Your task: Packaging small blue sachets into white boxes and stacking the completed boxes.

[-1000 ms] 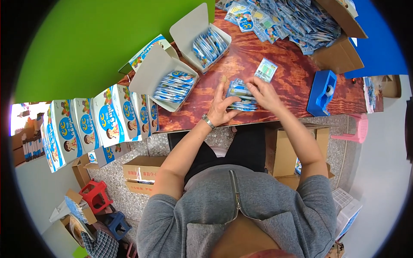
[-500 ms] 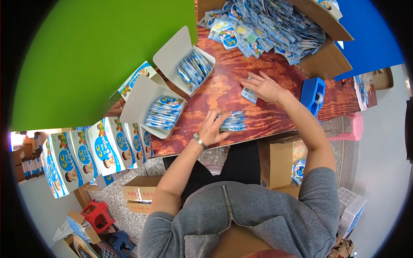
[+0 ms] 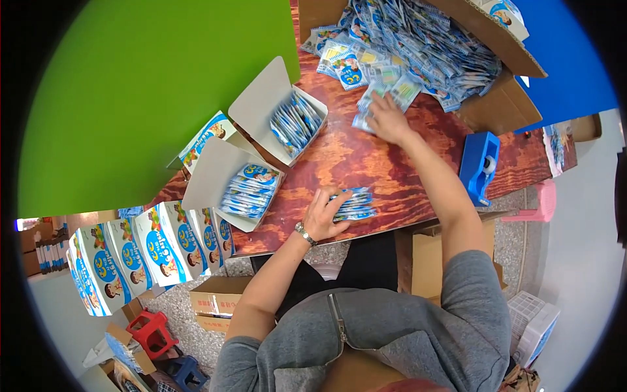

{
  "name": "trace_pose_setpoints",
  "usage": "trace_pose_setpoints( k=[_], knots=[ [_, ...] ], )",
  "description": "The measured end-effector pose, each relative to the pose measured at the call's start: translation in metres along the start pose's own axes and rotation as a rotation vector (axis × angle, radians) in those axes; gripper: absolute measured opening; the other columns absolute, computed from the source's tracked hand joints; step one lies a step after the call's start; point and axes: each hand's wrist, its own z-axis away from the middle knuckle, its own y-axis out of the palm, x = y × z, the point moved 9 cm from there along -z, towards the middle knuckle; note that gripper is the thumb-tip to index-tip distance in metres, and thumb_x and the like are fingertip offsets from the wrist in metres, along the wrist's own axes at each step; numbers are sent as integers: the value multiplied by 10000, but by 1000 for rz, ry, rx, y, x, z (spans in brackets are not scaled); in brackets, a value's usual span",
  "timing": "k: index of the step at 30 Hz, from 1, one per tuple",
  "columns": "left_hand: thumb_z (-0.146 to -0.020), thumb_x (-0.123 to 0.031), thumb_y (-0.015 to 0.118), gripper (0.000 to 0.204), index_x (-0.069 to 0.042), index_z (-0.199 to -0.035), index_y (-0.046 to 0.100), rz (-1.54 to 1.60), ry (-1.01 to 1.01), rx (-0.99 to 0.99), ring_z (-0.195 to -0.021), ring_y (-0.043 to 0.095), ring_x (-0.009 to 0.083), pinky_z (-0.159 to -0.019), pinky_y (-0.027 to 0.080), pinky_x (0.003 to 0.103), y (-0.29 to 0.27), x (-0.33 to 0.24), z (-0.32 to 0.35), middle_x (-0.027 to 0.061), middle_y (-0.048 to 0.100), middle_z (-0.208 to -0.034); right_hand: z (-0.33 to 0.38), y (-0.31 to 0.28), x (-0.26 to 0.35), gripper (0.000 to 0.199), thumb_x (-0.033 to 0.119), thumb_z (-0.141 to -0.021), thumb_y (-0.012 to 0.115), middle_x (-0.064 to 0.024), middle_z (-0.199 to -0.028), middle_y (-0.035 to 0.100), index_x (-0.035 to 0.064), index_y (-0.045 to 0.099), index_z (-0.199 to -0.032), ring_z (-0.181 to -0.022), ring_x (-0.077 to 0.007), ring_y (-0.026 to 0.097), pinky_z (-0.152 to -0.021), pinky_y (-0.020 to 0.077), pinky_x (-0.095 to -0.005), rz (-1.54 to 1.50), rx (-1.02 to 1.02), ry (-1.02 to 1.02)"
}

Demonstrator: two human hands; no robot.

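Observation:
My left hand (image 3: pixel 324 214) rests near the table's front edge, its fingers and thumb closed round the left end of a small row of blue-and-white sachets (image 3: pixel 356 204). Farther off, my right hand (image 3: pixel 389 123) lies with fingers apart over a few loose sachets (image 3: pixel 406 91) at the near edge of a large sachet pile (image 3: pixel 424 46). One sachet (image 3: pixel 363 122) shows beside its thumb, partly covered. The pile spills from a brown carton (image 3: pixel 499 98) lying at the far right. To the left, two open white boxes hold upright sachets (image 3: pixel 297 124) and stacked sachets (image 3: pixel 248 191).
A blue tape dispenser (image 3: pixel 479 168) stands right of my right forearm. Several printed boxes (image 3: pixel 157 245) line up at the left table edge. A green panel (image 3: pixel 157 98) rises behind the open boxes. Below are a pink stool (image 3: pixel 541 201) and a red stool (image 3: pixel 152 333).
My right hand has moved away from me, from the open tabletop to the loose sachets by the pile. My left hand stays at the small row of sachets.

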Motion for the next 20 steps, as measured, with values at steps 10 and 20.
trace_pose_setpoints(
  k=[10, 20],
  knots=[
    [-644, -197, 856, 670, -80, -1262, 624, 5, 26, -34, -1001, 575, 360, -841, 511, 440, -1, 1, 1, 154, 562, -1142, 82, -85, 24, 318, 213, -876, 700, -141, -1553, 399, 67, 630, -1150, -1468, -385, 303, -1167, 301, -568, 60, 121, -383],
    [-681, -221, 860, 660, -89, -1281, 617, -7, -12, -40, -1009, 578, 350, -827, 526, 432, -2, 1, 1, 148, 560, -1142, 93, -44, -24, 550, 129, -783, 776, -120, -1316, 601, 169, 543, -1280, -1290, -349, 494, -1050, 417, -484, 161, 389, -333]
  ],
)
